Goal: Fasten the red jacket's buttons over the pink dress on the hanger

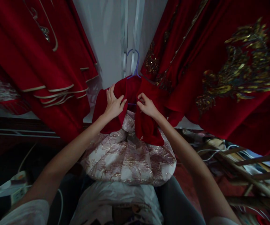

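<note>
A small red jacket (pixel 149 90) hangs on a purple hanger (pixel 136 67) in front of me, its front edges apart. Below it spreads a puffy pink and white brocade skirt (pixel 130 159) with gold threads. My left hand (pixel 114 104) lies on the left front panel, thumb and forefinger closed at its edge while the other fingers stretch over the cloth. At the opposite front edge, my right hand (pixel 146 105) is closed in a pinch on the red fabric. Part of the hanger's lower bar shows between the hands.
Red garments with pale trim (pixel 59 87) hang at left. More red garments, one with gold sequin embroidery (pixel 247 68), hang at right. A wooden rack (pixel 247 178) with papers and cables stands low right. A power strip (pixel 18 193) with cords lies low left.
</note>
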Available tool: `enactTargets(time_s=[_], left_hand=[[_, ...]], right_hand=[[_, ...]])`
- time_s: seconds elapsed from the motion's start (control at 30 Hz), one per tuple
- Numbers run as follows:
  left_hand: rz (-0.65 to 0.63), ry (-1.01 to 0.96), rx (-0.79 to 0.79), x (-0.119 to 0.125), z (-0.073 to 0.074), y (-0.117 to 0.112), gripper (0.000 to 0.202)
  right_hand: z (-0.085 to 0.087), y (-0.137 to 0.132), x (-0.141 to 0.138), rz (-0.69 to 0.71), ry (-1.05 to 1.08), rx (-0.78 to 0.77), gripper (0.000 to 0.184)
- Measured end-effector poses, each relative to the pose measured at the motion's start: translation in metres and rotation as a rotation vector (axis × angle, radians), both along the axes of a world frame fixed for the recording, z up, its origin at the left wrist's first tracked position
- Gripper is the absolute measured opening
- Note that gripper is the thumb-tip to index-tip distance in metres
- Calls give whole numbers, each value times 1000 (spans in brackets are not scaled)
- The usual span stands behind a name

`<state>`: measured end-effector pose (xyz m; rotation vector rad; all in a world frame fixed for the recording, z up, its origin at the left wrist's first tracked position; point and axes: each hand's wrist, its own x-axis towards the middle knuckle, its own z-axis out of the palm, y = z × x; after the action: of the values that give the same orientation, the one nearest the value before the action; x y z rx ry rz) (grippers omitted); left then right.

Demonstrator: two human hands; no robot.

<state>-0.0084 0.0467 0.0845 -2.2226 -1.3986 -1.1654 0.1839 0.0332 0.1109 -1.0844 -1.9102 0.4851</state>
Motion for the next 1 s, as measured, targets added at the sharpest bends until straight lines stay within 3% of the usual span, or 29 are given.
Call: enactTargets(time_s=[0.13, 0.3, 0.47, 0.6, 0.67, 0.77, 1.0], left_hand=[[-56, 22, -35, 29, -8, -25, 23], [-182, -35, -182, 36, -9, -28, 22], [-411, -415, -366, 33, -32, -23, 31], [-454, -827, -381, 35, -48, -23, 25], [-470, -903, -390, 36, -48, -23, 21], [-494, -799, -388, 35, -42, -26, 13], [-436, -511, -223, 31, -23, -39, 11]], right_hand=[[-4, -2, -1, -3, -38, 13, 12], [-19, 1, 2, 84, 98, -5, 19], [-36, -7, 6, 172, 341, -98, 31], [-37, -21, 6, 174, 359, -93, 31], [-35, -26, 8, 181, 345, -87, 29], [-32, -29, 10, 174, 318, -65, 24], [-27, -38, 10, 65, 230, 94, 20]])
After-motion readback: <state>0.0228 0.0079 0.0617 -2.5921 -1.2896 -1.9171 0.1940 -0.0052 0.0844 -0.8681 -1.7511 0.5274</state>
